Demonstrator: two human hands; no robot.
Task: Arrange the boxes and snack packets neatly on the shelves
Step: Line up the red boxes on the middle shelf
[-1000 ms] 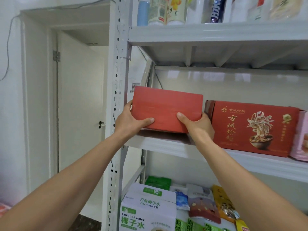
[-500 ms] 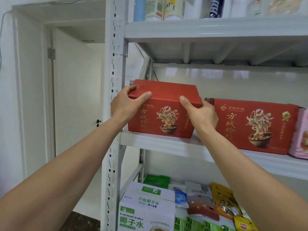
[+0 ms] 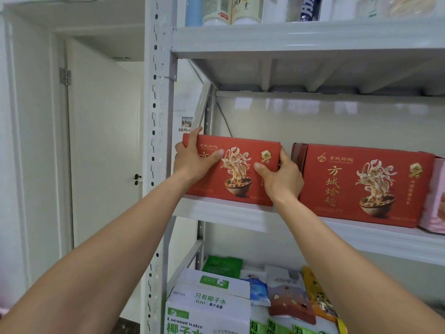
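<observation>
Shelf upright (image 3: pixel 157 141) at far left; then left hand (image 3: pixel 192 162), noodle box (image 3: pixel 240 174), right hand (image 3: pixel 283 177), second noodle box (image 3: pixel 366 186), and pink box (image 3: pixel 434 196) at the right edge. All three boxes are on the middle shelf (image 3: pixel 228 214).

Risks, as I judge them:
- Left: the box's left end sits just beside the upright. A push that way could trap my fingers against the metal.
- Centre: the box front is close to the shelf lip. If I let go before pushing it back, it could tip forward onto the coconut water carton (image 3: pixel 209 307) and snack packets (image 3: pixel 291 302) below.
- Right: my fingers fill the narrow gap to the second noodle box. Sliding right would pinch them, or leave the two fronts out of line.

Position:
- The noodle box stands upright, printed face toward me, and its base appears to rest on the shelf.
- Left hand grasps the upper left corner, with fingers over the top edge and thumb flat on the face.
- Right hand grasps the right end, with thumb on the face and fingers wrapped behind, out of sight.
- The box lies between the hands. Both are gripping, neither released.
</observation>
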